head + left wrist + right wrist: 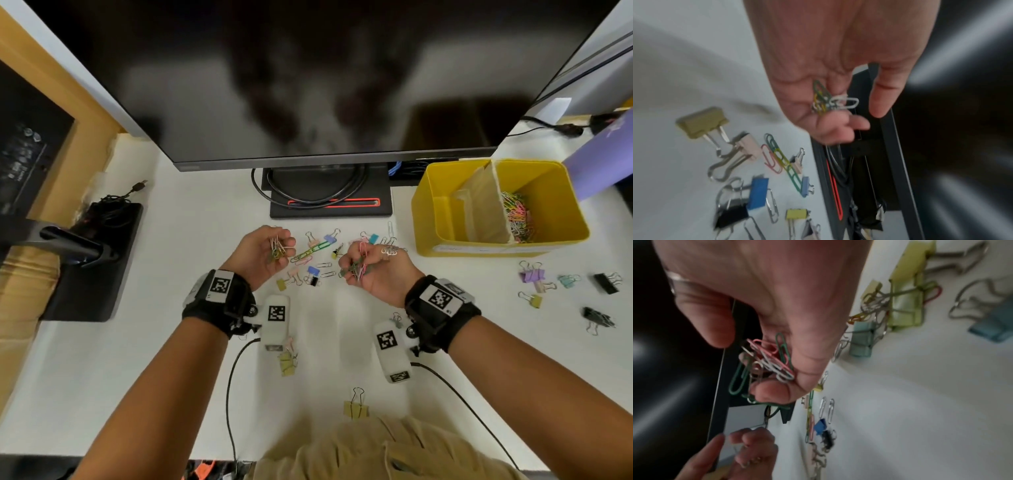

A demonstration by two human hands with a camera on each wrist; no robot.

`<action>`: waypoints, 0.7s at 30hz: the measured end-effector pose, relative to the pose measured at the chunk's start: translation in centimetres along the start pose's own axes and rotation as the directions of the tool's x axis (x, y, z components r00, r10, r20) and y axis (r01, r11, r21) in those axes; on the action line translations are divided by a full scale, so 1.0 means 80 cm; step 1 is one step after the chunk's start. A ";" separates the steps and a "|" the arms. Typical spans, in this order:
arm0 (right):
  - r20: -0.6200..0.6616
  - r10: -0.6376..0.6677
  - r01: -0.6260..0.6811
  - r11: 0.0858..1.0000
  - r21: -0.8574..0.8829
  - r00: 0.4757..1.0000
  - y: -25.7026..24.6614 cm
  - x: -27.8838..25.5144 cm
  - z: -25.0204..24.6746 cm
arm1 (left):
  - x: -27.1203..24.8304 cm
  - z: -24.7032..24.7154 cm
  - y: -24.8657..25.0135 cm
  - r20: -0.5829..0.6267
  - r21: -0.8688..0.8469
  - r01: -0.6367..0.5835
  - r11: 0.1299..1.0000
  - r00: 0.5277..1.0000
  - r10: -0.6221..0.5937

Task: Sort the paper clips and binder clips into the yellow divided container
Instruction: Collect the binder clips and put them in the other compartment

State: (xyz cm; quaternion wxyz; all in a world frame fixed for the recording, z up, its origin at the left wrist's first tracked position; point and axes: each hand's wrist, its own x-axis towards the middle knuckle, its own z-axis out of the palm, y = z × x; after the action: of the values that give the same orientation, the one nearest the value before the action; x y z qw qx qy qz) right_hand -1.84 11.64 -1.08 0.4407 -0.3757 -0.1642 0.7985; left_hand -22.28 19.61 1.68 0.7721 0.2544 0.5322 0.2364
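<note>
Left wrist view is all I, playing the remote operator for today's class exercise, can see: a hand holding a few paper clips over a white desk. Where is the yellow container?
Observer: The yellow divided container stands at the desk's far right, beside the monitor base.
Operator: Is anything in it yet?
Observer: Its right compartment holds a pile of coloured paper clips; I see no clips in the left one.
Operator: What is the other hand doing?
Observer: The right hand also grips a bunch of paper clips, green, pink and white.
Operator: Any binder clips beyond my view?
Observer: Yes, a purple one and two black ones lie in front of the container.
</note>
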 end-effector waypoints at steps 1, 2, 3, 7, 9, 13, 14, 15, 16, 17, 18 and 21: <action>-0.031 -0.008 0.008 1.000 0.011 0.999 -0.001 0.003 0.003 | 0.007 0.005 0.001 -0.074 0.161 -0.019 0.987 0.997 0.032; -0.095 -0.005 0.007 1.000 0.018 0.995 -0.001 0.005 0.007 | 0.014 0.009 0.001 -0.149 0.398 -0.029 0.917 0.984 0.096; -0.186 0.006 -0.007 1.000 -0.001 0.983 -0.001 0.008 0.009 | 0.020 0.010 0.000 -0.200 0.647 -0.021 0.762 0.960 0.196; -0.420 -0.055 -0.151 0.884 -0.443 0.906 0.001 0.018 0.016 | 0.031 0.021 -0.007 -0.086 0.996 0.075 0.043 0.926 0.368; -0.368 -0.161 -0.163 0.687 -0.708 0.916 0.005 0.026 0.016 | 0.035 0.027 -0.011 -0.043 0.993 0.077 -0.084 0.934 0.355; -0.137 -0.236 -0.098 0.171 -0.980 0.962 0.007 0.039 0.023 | 0.039 0.030 -0.017 -0.028 0.987 0.079 -0.137 0.939 0.344; -0.106 -0.209 -0.101 0.036 -0.994 0.972 0.007 0.042 0.024 | 0.039 0.030 -0.019 -0.025 0.984 0.082 -0.158 0.942 0.336; -0.091 -0.180 -0.109 -0.091 -0.990 0.979 0.008 0.044 0.027 | 0.039 0.031 -0.021 -0.012 0.979 0.078 -0.186 0.943 0.331; -0.081 -0.162 -0.113 -0.204 -0.972 0.984 0.006 0.045 0.031 | 0.038 0.032 -0.023 0.007 0.973 0.068 -0.222 0.947 0.321; -0.061 -0.153 -0.104 -0.292 -0.951 0.986 0.005 0.045 0.036 | 0.036 0.033 -0.026 0.032 0.965 0.051 -0.257 0.951 0.308; -0.045 -0.135 -0.090 -0.353 -0.931 0.990 0.004 0.044 0.041 | 0.035 0.035 -0.030 0.058 0.957 0.031 -0.289 0.954 0.294; -0.017 -0.082 -0.054 -0.483 -0.874 0.996 0.011 0.038 0.045 | 0.031 0.034 -0.039 0.104 0.929 0.001 -0.371 0.959 0.263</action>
State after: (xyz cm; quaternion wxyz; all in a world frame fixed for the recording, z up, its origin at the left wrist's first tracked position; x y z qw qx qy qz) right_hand -6.04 13.95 -0.55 -0.0826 -0.5993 -0.7583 0.2427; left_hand -18.62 18.42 -1.24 0.1493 0.8178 0.5211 -0.1933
